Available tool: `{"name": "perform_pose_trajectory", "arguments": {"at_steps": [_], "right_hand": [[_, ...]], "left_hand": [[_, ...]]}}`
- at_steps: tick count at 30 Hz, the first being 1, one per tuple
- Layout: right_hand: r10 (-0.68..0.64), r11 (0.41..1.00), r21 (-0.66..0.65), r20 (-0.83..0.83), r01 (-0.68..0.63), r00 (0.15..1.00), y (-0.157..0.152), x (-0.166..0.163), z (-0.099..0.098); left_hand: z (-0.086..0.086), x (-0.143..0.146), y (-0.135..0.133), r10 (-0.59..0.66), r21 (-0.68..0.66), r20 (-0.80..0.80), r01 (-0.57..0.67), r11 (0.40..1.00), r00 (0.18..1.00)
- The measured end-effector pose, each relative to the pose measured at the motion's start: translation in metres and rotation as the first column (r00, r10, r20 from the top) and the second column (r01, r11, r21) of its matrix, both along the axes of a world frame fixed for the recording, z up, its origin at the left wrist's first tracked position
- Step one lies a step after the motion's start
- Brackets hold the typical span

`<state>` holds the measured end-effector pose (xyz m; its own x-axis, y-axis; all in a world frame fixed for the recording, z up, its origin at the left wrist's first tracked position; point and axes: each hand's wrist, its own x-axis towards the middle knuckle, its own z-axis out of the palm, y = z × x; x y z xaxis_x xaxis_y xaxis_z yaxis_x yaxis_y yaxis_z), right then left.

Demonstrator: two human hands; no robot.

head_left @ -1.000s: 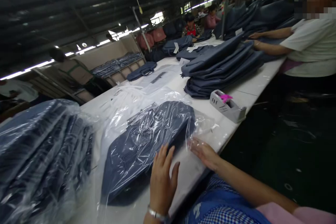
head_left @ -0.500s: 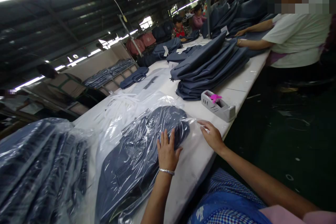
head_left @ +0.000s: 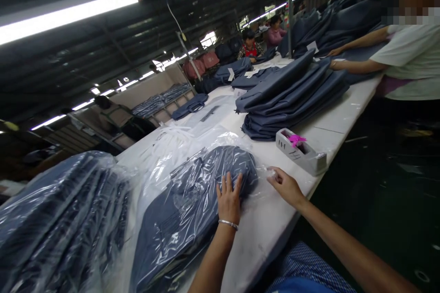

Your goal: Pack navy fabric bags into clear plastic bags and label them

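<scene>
A dark blue fabric bag (head_left: 185, 210) lies inside a clear plastic bag (head_left: 259, 181) on the white table (head_left: 309, 123). Flat on the plastic, fingers spread, rests my left hand (head_left: 229, 201), with a silver bangle at its wrist. My right hand (head_left: 287, 187) pinches the gathered edge of the plastic bag between thumb and fingers, beyond the blue bag's far end.
More blue bags wrapped in plastic (head_left: 68, 219) stand at the left. A grey tape dispenser (head_left: 302, 153) with a pink piece on it sits near the table edge. Behind it is a stack of blue bags (head_left: 292, 96). A co-worker (head_left: 409, 55) stands at the right.
My right hand has closed on the plastic bag's edge, where its fingers were looser before. My left hand stays flat on the bag. The whole view has shifted.
</scene>
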<state>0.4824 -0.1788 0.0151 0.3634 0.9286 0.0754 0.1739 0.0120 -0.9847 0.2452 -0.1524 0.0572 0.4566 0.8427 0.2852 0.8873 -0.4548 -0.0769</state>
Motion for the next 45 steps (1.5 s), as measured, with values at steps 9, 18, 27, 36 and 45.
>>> {"name": "perform_pose_trajectory", "arguments": {"at_steps": [9, 18, 27, 36, 45], "right_hand": [[-0.123, 0.991, -0.080, -0.171, 0.110, 0.978, -0.085, 0.042, 0.002], [-0.153, 0.956, -0.232, 0.137, 0.182, 0.979, -0.123, 0.063, -0.021], [-0.098, 0.948, -0.306, -0.545, -0.089, 0.833, -0.107, 0.019, -0.004], [0.122, 0.947, -0.199, -0.504, -0.253, 0.855, -0.087, -0.007, 0.037], [-0.059, 0.981, -0.188, -0.540, -0.052, 0.839, -0.088, 0.025, 0.048]], "left_hand": [[0.003, -0.020, 0.014, 0.018, 0.030, 0.275, -0.027, 0.999, 0.961], [-0.008, -0.030, -0.025, -0.140, -0.093, 0.314, 0.177, 0.980, 0.939], [-0.008, -0.083, -0.125, -0.162, -0.080, 0.404, 0.211, 0.974, 0.900], [-0.049, -0.086, -0.107, 0.145, -0.077, 0.116, -0.137, 0.988, 0.983], [-0.050, -0.108, -0.106, -0.066, -0.067, 0.189, 0.080, 0.995, 0.980]]}}
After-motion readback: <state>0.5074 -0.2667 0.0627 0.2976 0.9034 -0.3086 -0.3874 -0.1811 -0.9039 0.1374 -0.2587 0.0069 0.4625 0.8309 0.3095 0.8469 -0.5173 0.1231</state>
